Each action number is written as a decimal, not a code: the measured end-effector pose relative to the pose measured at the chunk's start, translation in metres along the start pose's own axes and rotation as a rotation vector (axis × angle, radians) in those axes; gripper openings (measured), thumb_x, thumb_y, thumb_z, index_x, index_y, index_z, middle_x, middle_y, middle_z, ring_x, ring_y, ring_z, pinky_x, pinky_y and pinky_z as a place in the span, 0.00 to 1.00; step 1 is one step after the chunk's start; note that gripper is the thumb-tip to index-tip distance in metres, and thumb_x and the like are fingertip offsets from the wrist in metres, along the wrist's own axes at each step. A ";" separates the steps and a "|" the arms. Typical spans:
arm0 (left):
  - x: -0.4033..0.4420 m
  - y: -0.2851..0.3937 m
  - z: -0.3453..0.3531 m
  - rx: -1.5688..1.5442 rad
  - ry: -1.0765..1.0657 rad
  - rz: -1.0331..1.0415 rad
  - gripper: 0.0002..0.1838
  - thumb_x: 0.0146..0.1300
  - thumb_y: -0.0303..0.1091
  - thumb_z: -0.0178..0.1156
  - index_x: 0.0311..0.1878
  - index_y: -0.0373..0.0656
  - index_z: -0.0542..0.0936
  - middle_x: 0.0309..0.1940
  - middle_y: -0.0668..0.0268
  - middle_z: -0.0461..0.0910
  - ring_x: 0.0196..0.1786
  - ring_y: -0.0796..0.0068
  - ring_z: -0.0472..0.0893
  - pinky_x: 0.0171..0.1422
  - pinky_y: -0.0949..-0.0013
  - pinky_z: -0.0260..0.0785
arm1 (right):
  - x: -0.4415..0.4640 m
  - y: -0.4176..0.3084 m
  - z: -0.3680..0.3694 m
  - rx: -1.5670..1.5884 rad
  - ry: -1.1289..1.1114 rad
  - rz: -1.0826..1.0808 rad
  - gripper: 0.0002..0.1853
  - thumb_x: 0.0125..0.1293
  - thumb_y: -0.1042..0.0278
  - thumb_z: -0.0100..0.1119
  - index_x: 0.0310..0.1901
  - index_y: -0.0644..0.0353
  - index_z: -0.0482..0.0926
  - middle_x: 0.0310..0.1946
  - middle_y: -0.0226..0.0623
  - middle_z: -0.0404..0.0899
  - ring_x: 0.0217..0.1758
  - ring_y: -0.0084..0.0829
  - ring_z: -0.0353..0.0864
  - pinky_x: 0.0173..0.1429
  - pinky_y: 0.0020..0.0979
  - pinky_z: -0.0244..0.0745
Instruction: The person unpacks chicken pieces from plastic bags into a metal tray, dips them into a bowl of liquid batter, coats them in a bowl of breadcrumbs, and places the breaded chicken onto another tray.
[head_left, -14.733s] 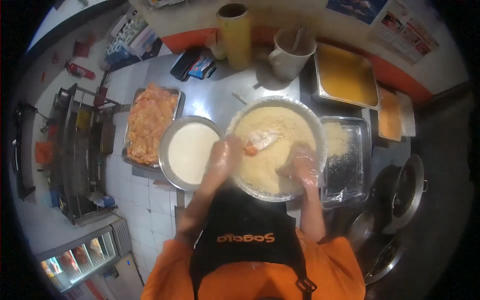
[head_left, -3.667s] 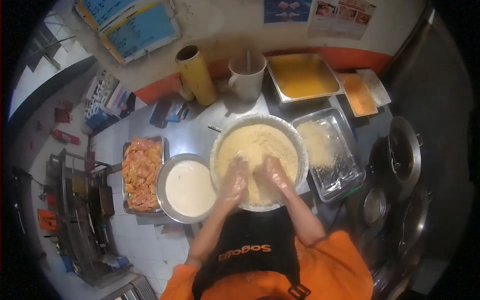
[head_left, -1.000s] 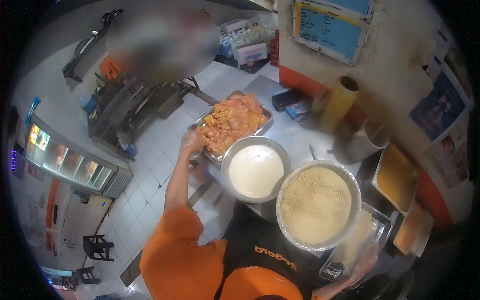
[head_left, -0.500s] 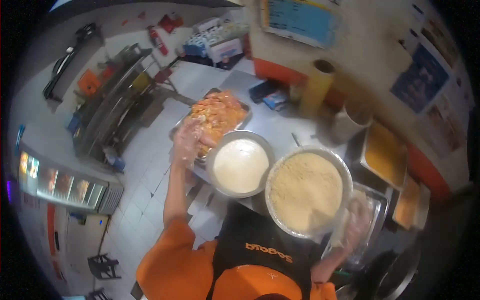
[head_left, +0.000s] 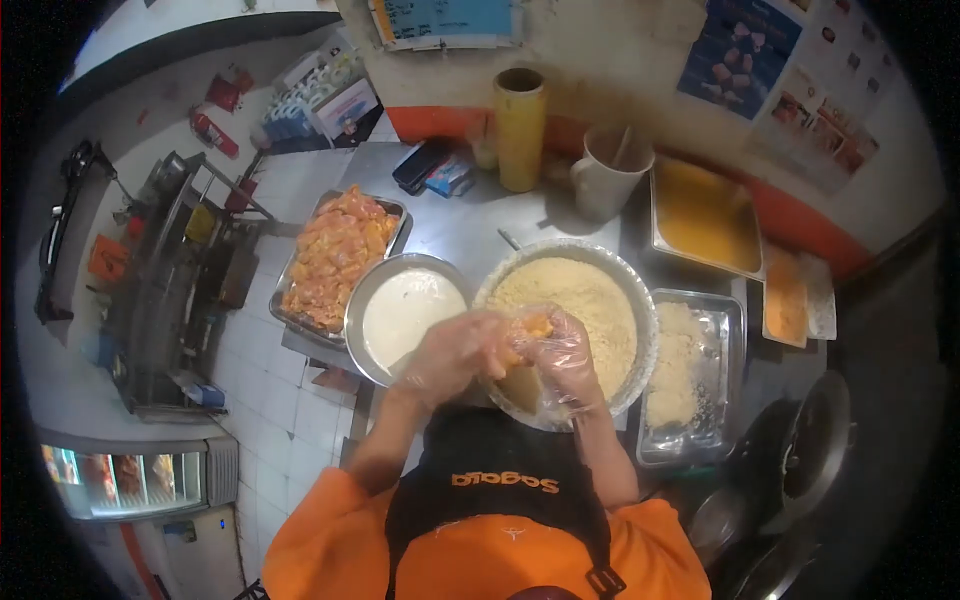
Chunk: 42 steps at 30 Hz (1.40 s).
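A piece of raw orange-tinted meat is held between my gloved hands above the left part of a large bowl of pale breadcrumbs. My left hand closes on the piece's left side, partly over the rim of a steel bowl of white batter. Around its right side wrap the fingers of my right hand, in a clear plastic glove. A metal tray of raw marinated meat stands left of the batter. Breaded pieces lie in a metal tray right of the crumbs.
Along the wall stand a yellow cylinder, a white jug and a deep pan of yellow liquid. A phone-like dark object lies near a blue packet. Dark round pans are at lower right.
My left hand has moved right from the raw meat tray, and my right hand left from the breaded tray. Both now meet over the crumbs, holding a meat piece. The camera view has turned.
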<state>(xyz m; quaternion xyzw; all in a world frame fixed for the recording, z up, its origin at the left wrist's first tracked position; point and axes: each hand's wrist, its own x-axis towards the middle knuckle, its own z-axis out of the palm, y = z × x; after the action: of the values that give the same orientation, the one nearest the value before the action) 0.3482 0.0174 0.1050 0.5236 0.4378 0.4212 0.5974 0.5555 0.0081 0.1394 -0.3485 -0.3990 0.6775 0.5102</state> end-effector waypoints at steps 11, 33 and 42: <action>-0.004 0.055 0.000 -0.054 0.143 -0.071 0.21 0.67 0.21 0.64 0.63 0.28 0.76 0.53 0.54 0.85 0.54 0.69 0.85 0.60 0.68 0.80 | 0.012 0.002 -0.008 -0.023 0.081 -0.064 0.15 0.71 0.78 0.64 0.58 0.67 0.77 0.48 0.35 0.82 0.51 0.23 0.82 0.56 0.28 0.80; -0.012 0.008 -0.124 0.418 0.299 -0.355 0.11 0.64 0.30 0.71 0.47 0.37 0.85 0.37 0.58 0.89 0.41 0.76 0.87 0.45 0.69 0.81 | 0.009 0.017 -0.077 -0.577 0.207 -0.012 0.19 0.68 0.72 0.68 0.59 0.67 0.79 0.45 0.37 0.86 0.46 0.25 0.84 0.50 0.27 0.80; -0.001 -0.107 -0.169 1.284 0.173 -0.035 0.08 0.66 0.37 0.67 0.39 0.44 0.85 0.35 0.51 0.87 0.40 0.60 0.88 0.46 0.60 0.80 | 0.029 0.050 -0.050 -1.738 0.037 -0.267 0.45 0.57 0.49 0.73 0.76 0.51 0.67 0.71 0.54 0.67 0.73 0.58 0.66 0.74 0.60 0.59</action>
<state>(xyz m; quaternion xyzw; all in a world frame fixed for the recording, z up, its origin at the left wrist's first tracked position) 0.1894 0.0496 -0.0133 0.7336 0.6575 0.1064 0.1347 0.5719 0.0379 0.0712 -0.5750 -0.8026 0.0632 0.1457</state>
